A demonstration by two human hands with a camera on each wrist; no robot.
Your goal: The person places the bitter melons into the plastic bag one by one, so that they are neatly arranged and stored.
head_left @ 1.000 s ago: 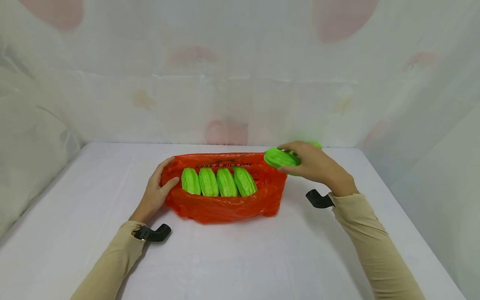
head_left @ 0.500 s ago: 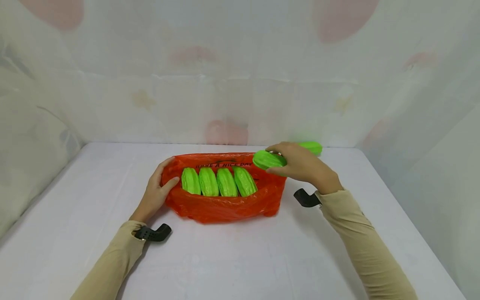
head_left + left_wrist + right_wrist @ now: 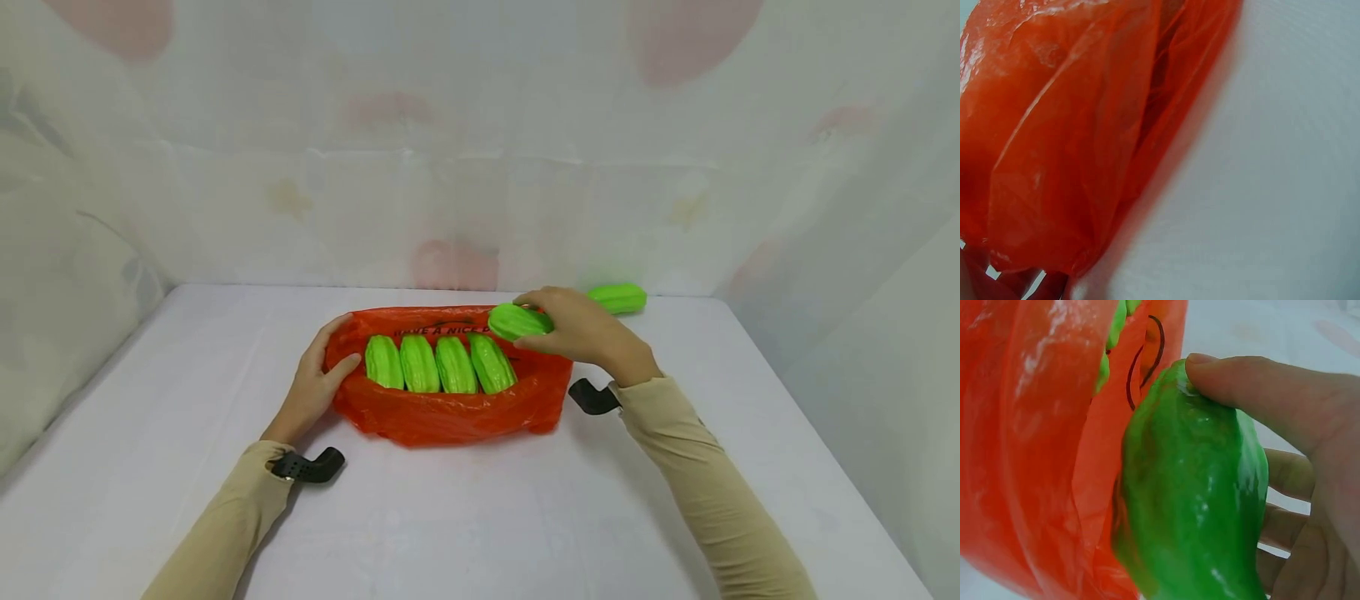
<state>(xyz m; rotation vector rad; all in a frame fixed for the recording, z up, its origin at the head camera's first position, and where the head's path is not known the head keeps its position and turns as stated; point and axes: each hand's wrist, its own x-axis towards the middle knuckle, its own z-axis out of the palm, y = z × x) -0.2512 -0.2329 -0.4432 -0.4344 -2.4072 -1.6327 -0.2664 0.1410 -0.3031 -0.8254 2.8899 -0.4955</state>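
A red plastic bag (image 3: 450, 421) with dark printed lettering lies mouth open on the table. Inside it, several ridged green gourds (image 3: 419, 364) stand side by side toward the left. My left hand (image 3: 309, 385) holds the bag's left end, thumb at the mouth's edge and fingers at the back corner. In the left wrist view, bag film (image 3: 1054, 144) hides most of those fingers. With my right hand (image 3: 581, 327) I grip another green gourd (image 3: 517, 322) over the right part of the mouth. The right wrist view shows the thumb (image 3: 1229, 378) on the gourd's end (image 3: 1191, 487).
One more green gourd (image 3: 618, 297) lies at the back right of the white table (image 3: 480, 517), near the pale curtain (image 3: 480, 200) behind it. A black wrist-worn piece (image 3: 307, 467) sticks out from the left cuff, and a similar one (image 3: 594, 397) from the right.
My right hand has moved left with its gourd, from the bag's right end to over its mouth. The gourd at the back now shows more fully. The left hand stays put.
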